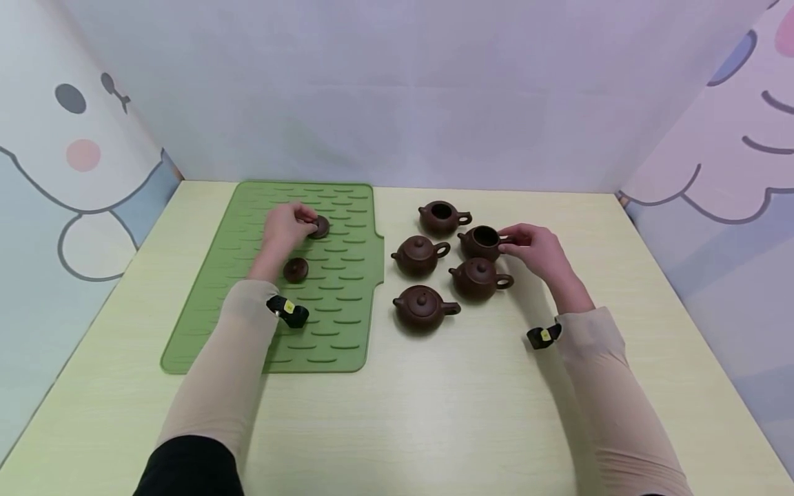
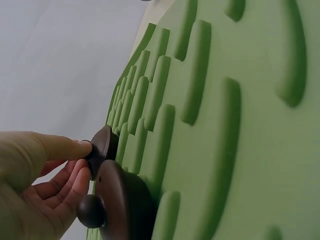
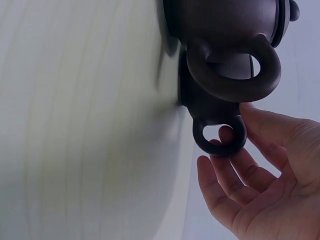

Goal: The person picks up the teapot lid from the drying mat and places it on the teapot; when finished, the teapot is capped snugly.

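My left hand point(image 1: 287, 226) pinches the knob of a dark brown teapot lid point(image 1: 320, 228) at the green mat point(image 1: 338, 332). A second lid point(image 1: 296, 270) lies nearer on the mat, knob up; the left wrist view shows it just in front of the pinched lid point(image 2: 104, 142). On the right, my right hand point(image 1: 538, 251) holds the looped handle of a lidless teapot point(image 1: 477, 247), thumb and fingertips about the loop. That teapot stands on the table, partly hidden in the right wrist view behind a lidded teapot point(image 3: 225, 22).
Another lidless teapot point(image 1: 429, 222) stands at the back. Three lidded teapots stand close by: one left of the held pot point(image 1: 417, 257), one in front of it point(image 1: 474, 281), one nearest me point(image 1: 419, 313). A pale wall point(image 1: 403, 131) rises behind the table point(image 1: 446, 420).
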`<action>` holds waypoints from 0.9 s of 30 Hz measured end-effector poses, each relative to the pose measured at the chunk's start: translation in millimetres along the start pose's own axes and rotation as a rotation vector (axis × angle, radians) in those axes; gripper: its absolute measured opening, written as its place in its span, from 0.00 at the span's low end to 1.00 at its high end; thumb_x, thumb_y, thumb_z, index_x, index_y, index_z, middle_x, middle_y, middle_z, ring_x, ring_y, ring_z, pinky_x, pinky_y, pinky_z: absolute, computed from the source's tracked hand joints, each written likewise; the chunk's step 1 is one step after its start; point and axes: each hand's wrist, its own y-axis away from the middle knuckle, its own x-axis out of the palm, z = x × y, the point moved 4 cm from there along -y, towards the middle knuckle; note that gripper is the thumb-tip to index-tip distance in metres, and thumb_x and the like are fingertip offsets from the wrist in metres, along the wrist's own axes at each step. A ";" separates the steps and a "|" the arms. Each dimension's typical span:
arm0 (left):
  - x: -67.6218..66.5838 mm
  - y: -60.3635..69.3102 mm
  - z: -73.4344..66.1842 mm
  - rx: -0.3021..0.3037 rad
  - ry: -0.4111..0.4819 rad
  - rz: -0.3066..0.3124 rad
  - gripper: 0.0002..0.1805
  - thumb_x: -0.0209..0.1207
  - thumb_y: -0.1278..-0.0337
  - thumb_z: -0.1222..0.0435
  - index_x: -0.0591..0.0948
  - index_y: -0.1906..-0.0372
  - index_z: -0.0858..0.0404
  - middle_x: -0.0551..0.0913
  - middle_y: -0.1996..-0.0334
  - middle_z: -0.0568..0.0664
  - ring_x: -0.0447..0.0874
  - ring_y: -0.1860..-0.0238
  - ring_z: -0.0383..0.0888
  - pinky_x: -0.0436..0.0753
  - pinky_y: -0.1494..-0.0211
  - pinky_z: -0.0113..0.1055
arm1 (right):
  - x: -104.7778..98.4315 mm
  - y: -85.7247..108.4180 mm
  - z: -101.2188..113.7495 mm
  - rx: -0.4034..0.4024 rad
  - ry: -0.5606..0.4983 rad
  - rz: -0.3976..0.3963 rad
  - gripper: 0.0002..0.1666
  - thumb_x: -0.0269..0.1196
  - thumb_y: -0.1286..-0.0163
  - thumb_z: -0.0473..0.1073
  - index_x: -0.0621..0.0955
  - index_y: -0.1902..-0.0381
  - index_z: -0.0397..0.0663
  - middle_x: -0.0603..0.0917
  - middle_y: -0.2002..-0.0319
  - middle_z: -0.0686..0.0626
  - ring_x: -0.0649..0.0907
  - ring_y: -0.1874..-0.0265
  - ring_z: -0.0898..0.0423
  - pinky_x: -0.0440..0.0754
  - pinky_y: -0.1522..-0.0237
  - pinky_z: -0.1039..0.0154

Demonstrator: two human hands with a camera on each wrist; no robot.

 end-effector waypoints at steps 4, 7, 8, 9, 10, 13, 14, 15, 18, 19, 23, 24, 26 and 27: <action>-1.3 0.4 -4.2 0.011 -0.006 -0.002 0.12 0.59 0.32 0.66 0.82 0.48 0.63 0.83 0.47 0.60 0.81 0.47 0.56 0.80 0.42 0.50 | 0.2 -0.2 0.3 -0.002 0.000 0.000 0.19 0.66 0.31 0.43 0.83 0.44 0.44 0.86 0.49 0.37 0.81 0.60 0.68 0.77 0.57 0.68; -1.8 0.7 -10.2 0.028 0.001 0.001 0.12 0.59 0.32 0.65 0.82 0.47 0.63 0.83 0.47 0.60 0.81 0.46 0.56 0.80 0.41 0.50 | 0.1 -0.6 0.1 -0.002 0.001 -0.003 0.19 0.66 0.31 0.43 0.83 0.44 0.44 0.87 0.50 0.38 0.81 0.60 0.67 0.77 0.57 0.67; -1.8 0.9 -12.5 0.035 0.003 0.003 0.12 0.59 0.32 0.65 0.82 0.47 0.63 0.83 0.47 0.61 0.81 0.46 0.56 0.80 0.41 0.50 | 0.2 -0.8 0.5 -0.002 0.003 -0.003 0.19 0.66 0.31 0.43 0.82 0.44 0.45 0.87 0.50 0.39 0.82 0.60 0.66 0.77 0.57 0.67; -2.0 1.7 -15.2 0.040 0.006 0.004 0.12 0.59 0.32 0.65 0.82 0.47 0.63 0.83 0.47 0.61 0.80 0.46 0.56 0.80 0.41 0.51 | 0.4 -0.9 1.0 -0.002 0.000 -0.002 0.19 0.66 0.31 0.43 0.82 0.44 0.44 0.87 0.49 0.39 0.83 0.59 0.64 0.77 0.57 0.67; -2.2 2.3 -17.8 0.049 0.007 0.001 0.12 0.59 0.32 0.66 0.82 0.47 0.63 0.83 0.47 0.61 0.80 0.46 0.56 0.80 0.41 0.51 | 0.4 -1.1 1.4 -0.001 -0.002 -0.001 0.19 0.66 0.31 0.43 0.82 0.44 0.44 0.87 0.49 0.39 0.84 0.56 0.60 0.77 0.57 0.68; -1.9 4.3 -25.6 0.074 0.009 -0.006 0.12 0.59 0.33 0.66 0.82 0.48 0.63 0.83 0.47 0.60 0.81 0.46 0.56 0.80 0.42 0.50 | 0.8 -0.9 4.2 0.004 -0.009 0.006 0.20 0.66 0.30 0.43 0.82 0.43 0.44 0.86 0.47 0.37 0.84 0.50 0.50 0.77 0.56 0.68; -1.6 4.8 -28.2 0.084 0.013 -0.007 0.12 0.60 0.33 0.66 0.82 0.48 0.63 0.83 0.48 0.60 0.81 0.46 0.56 0.80 0.43 0.50 | 0.8 -0.8 5.2 0.004 -0.011 0.008 0.20 0.66 0.30 0.43 0.82 0.43 0.44 0.86 0.47 0.37 0.84 0.48 0.47 0.77 0.56 0.68; -1.2 5.3 -30.7 0.092 0.016 -0.006 0.12 0.60 0.33 0.65 0.82 0.48 0.63 0.84 0.48 0.60 0.81 0.47 0.55 0.81 0.43 0.50 | 1.0 -0.8 5.8 0.007 -0.013 0.010 0.20 0.66 0.30 0.44 0.82 0.43 0.44 0.85 0.46 0.36 0.84 0.47 0.46 0.76 0.56 0.69; 0.9 7.0 -38.7 0.111 0.030 0.001 0.12 0.60 0.33 0.65 0.82 0.48 0.63 0.84 0.48 0.60 0.82 0.47 0.55 0.81 0.43 0.50 | 1.4 -0.9 6.6 0.012 -0.015 0.010 0.20 0.66 0.30 0.44 0.82 0.42 0.44 0.85 0.46 0.37 0.84 0.46 0.45 0.76 0.56 0.70; 1.6 7.7 -41.5 0.116 0.035 0.004 0.12 0.60 0.34 0.65 0.82 0.48 0.63 0.84 0.48 0.60 0.81 0.47 0.55 0.81 0.43 0.50 | 1.6 -1.1 6.6 0.014 -0.016 0.009 0.21 0.66 0.30 0.44 0.82 0.42 0.44 0.85 0.46 0.37 0.84 0.46 0.45 0.76 0.57 0.71; 4.9 11.2 -53.5 0.133 0.055 0.012 0.12 0.61 0.34 0.65 0.83 0.48 0.62 0.84 0.48 0.60 0.82 0.47 0.54 0.81 0.43 0.49 | 2.3 -1.8 6.9 0.016 -0.013 0.005 0.21 0.66 0.31 0.44 0.82 0.42 0.44 0.85 0.46 0.37 0.84 0.47 0.47 0.76 0.58 0.72; 6.0 11.9 -56.7 0.138 0.058 0.014 0.12 0.62 0.35 0.65 0.83 0.48 0.62 0.84 0.49 0.59 0.82 0.47 0.54 0.82 0.43 0.48 | 2.6 -1.9 7.1 0.016 -0.013 0.006 0.21 0.66 0.31 0.44 0.82 0.42 0.44 0.86 0.46 0.37 0.84 0.48 0.47 0.76 0.58 0.72; 8.4 12.8 -63.1 0.150 0.063 0.015 0.12 0.62 0.35 0.65 0.83 0.49 0.62 0.85 0.49 0.58 0.83 0.48 0.53 0.82 0.44 0.47 | 2.8 -2.4 7.1 0.017 -0.012 0.007 0.21 0.66 0.31 0.44 0.82 0.42 0.44 0.85 0.46 0.37 0.84 0.48 0.47 0.76 0.58 0.71; 9.7 12.9 -66.3 0.156 0.067 0.017 0.12 0.62 0.35 0.65 0.83 0.49 0.62 0.85 0.50 0.58 0.83 0.49 0.53 0.82 0.45 0.47 | 2.8 -2.7 7.0 0.019 -0.013 0.008 0.21 0.66 0.31 0.44 0.82 0.42 0.44 0.85 0.46 0.37 0.84 0.47 0.47 0.76 0.57 0.70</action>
